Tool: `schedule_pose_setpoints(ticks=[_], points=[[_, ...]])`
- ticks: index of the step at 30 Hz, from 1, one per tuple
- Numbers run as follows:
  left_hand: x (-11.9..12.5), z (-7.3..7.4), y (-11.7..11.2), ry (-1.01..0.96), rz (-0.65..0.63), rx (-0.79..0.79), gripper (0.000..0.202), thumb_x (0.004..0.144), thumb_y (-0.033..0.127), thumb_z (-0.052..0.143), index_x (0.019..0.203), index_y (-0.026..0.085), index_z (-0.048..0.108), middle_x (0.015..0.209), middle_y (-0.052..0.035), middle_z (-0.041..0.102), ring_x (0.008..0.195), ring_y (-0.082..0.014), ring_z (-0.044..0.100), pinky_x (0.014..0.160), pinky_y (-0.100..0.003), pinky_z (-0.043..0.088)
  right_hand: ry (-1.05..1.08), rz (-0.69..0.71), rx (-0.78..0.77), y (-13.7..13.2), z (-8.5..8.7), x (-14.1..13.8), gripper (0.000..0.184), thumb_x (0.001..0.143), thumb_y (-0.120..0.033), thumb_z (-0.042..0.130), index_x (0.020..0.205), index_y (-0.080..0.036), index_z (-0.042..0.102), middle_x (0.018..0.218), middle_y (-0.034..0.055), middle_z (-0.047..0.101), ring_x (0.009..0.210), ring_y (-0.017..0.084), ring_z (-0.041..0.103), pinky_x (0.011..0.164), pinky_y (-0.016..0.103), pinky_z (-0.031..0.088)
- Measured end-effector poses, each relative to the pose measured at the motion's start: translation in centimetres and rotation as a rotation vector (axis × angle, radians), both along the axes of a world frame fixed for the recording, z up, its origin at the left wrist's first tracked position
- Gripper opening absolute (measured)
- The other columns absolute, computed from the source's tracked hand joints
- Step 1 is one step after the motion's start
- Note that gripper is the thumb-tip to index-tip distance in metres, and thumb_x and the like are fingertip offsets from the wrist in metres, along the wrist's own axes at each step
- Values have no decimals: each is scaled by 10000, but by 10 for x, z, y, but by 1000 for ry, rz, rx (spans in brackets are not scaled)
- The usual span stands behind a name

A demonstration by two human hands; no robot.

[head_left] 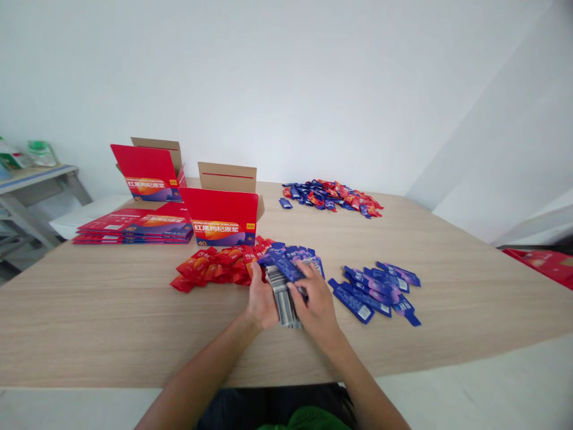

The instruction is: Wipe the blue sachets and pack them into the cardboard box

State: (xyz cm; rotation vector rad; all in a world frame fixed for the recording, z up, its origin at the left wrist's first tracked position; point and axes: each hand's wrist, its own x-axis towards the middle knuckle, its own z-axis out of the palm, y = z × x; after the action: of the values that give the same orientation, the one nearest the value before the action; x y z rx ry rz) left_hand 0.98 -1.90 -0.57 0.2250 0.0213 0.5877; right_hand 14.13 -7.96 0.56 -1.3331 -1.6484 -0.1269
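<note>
My left hand (260,301) and my right hand (314,301) are closed together on a stack of blue sachets (286,280) just above the wooden table (111,310). The stack's striped edges show between my palms. A row of red sachets (215,267) lies to the left of my hands. Several loose blue sachets (378,289) lie to the right.
An open red carton (222,216) stands behind the red sachets, with a second open carton (150,172) further left. Flat red cartons (136,226) are stacked at the left. A mixed pile of red and blue sachets (333,197) lies at the far side.
</note>
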Motion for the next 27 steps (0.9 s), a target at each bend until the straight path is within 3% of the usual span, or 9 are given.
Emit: schedule_pose_setpoints(ticks=[3, 6, 10, 14, 18, 24, 27], points=[[-1, -2, 4, 57, 64, -33, 1038, 847, 888, 186, 1422, 110, 563, 1323, -201, 677, 1304, -357, 595, 1175, -497, 355, -291, 78, -47, 4, -3, -14, 230, 1007, -269, 529, 1163, -174, 669, 1377, 163, 657, 1332, 262, 584, 1156, 509, 429], [-2, -3, 6, 98, 103, -46, 1051, 839, 897, 154, 1431, 128, 557, 1320, -181, 684, 1322, -347, 584, 1183, -492, 350, -425, 96, -113, 8, -3, -16, 584, 1005, -339, 541, 1508, -67, 425, 1555, 239, 459, 1479, 304, 405, 1189, 558, 383], [-3, 0, 5, 114, 122, -45, 1089, 825, 906, 105, 1418, 122, 572, 1297, -188, 694, 1316, -350, 588, 1173, -503, 366, -462, 112, -156, 8, -6, -17, 717, 1026, -321, 494, 1627, -83, 186, 1631, 232, 327, 1530, 324, 295, 1200, 592, 360], [-4, 7, 5, 153, 144, -94, 1077, 842, 883, 69, 1380, 123, 609, 1241, -183, 719, 1266, -345, 624, 1135, -498, 416, -425, 101, -154, 3, -11, -19, 737, 1049, -236, 406, 1648, -124, -7, 1612, 211, 376, 1506, 302, 353, 1189, 567, 399], [-4, 9, 6, 167, 168, -131, 1118, 823, 896, 35, 1334, 112, 645, 1208, -190, 729, 1242, -358, 633, 1111, -505, 440, -460, 132, -169, -5, -12, -18, 738, 1044, -198, 404, 1650, -142, -14, 1597, 219, 397, 1481, 310, 397, 1169, 573, 427], [-3, 4, 11, 119, 193, -135, 1151, 771, 953, 89, 1312, 111, 660, 1257, -197, 712, 1300, -388, 586, 1150, -551, 377, -453, 190, -206, -33, -10, -15, 734, 1042, -194, 419, 1653, -161, 13, 1585, 216, 421, 1469, 302, 420, 1134, 555, 474], [-1, 2, 10, 104, 205, -124, 1146, 766, 960, 119, 1276, 100, 679, 1246, -205, 716, 1291, -395, 591, 1150, -558, 369, -460, 188, -218, -45, -10, -16, 685, 1037, -203, 434, 1645, -144, 123, 1560, 227, 457, 1445, 311, 457, 1112, 541, 503]])
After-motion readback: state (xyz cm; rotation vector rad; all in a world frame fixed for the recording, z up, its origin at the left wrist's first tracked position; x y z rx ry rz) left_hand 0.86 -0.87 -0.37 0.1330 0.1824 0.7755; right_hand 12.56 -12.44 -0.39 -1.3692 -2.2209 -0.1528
